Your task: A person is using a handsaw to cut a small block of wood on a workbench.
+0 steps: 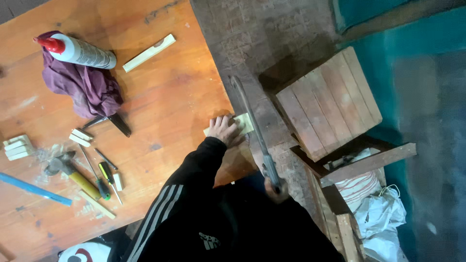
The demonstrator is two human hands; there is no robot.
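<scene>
My left hand (pixel 223 128) presses flat on a pale wooden strip (pixel 244 123) that lies across the right edge of the orange wooden table (pixel 165 92), its end overhanging. My right hand (pixel 274 188) grips the handle of a hand saw (pixel 252 131), blurred by motion. The saw's long blade runs up and away, crossing the strip just beyond the table edge. Both arms are in a black sleeve with white stripes.
On the table lie a glue bottle (pixel 80 52) on a purple cloth (pixel 87 87), another wooden strip (pixel 148 52), small wood blocks (pixel 17 147), a hammer (pixel 73 174), screwdrivers (pixel 104 178) and a blue rod (pixel 34 189). A wooden chair (pixel 327 104) and white bags (pixel 383 213) stand to the right.
</scene>
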